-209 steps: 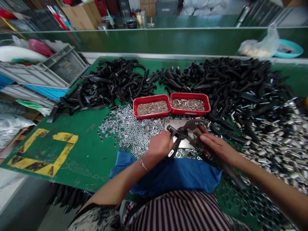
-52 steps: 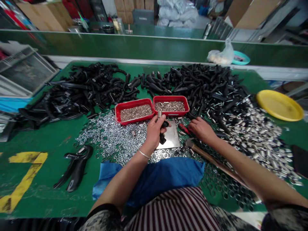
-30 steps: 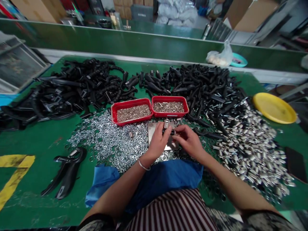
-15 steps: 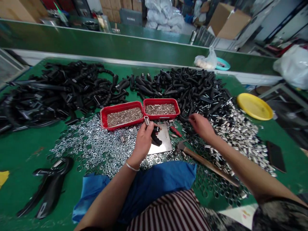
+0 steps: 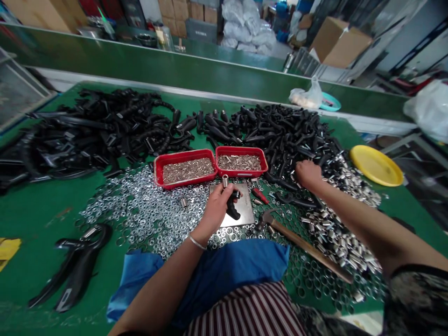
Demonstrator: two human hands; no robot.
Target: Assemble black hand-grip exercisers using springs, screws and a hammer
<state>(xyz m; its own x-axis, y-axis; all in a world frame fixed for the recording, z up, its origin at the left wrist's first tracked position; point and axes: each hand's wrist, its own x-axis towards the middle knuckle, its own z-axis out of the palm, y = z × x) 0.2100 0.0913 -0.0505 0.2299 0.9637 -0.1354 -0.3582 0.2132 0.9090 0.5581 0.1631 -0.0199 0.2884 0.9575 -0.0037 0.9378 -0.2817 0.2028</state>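
My left hand is closed, with a metal coil spring standing up at its fingertips and a black plastic handle piece beneath the fingers. Both are over a flat metal plate. My right hand, fingers curled, reaches into the right-hand pile of black handle pieces; what its fingertips hold is hidden. Between the hands, a black handle piece lies near a red-handled tool. An assembled black hand gripper with a spring rests at lower left.
Two red trays of small metal pins stand behind the plate. Loose metal rings spread to the left. A claw hammer lies at right, beside silver metal sleeves. Farther out are a yellow lid and another black pile.
My right hand has moved right and farther into the black pile. A black handle piece now shows where that hand was. My left hand keeps the spring and handle piece over the plate.
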